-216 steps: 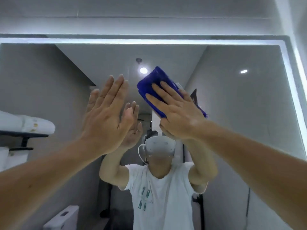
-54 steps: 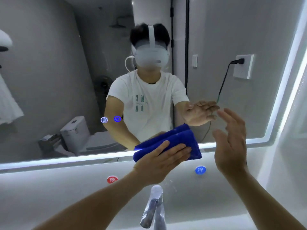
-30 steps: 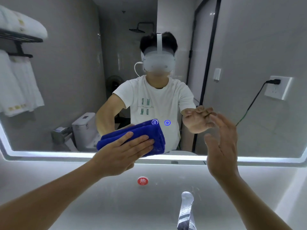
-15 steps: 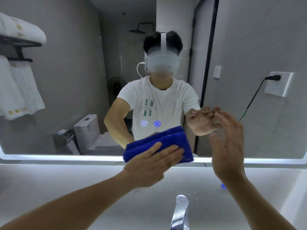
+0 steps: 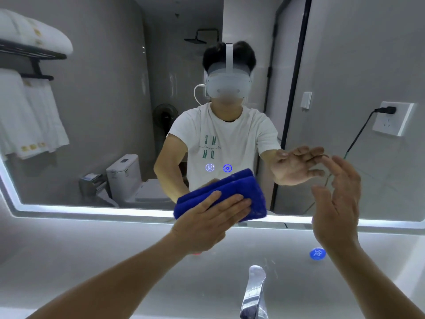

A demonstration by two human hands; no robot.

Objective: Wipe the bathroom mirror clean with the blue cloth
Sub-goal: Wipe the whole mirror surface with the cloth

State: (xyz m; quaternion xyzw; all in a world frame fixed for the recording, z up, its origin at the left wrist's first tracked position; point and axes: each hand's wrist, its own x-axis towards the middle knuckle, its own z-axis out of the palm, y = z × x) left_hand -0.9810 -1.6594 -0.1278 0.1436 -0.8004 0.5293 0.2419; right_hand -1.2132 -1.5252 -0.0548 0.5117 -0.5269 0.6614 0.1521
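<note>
At mirror [image 5: 92, 211] bottom edge, mid-span, cloth [image 5: 232, 188] is pressed flat by straight-fingered left hand [image 5: 207, 223], right hand [image 5: 338, 203] held spread and empty near glass; touch icons [image 5: 218, 168] just above may be triggered by an upward stroke, prints left by the free hand.

The folded blue cloth [image 5: 232, 192] lies flat against the mirror [image 5: 103, 111] at its lit lower edge, near the middle. The mirror has a glowing white border.

Dim grey light w/ bright LED strip [image 5: 92, 210] round mirror [image 5: 110, 100], fisheye bend at edges.
</note>
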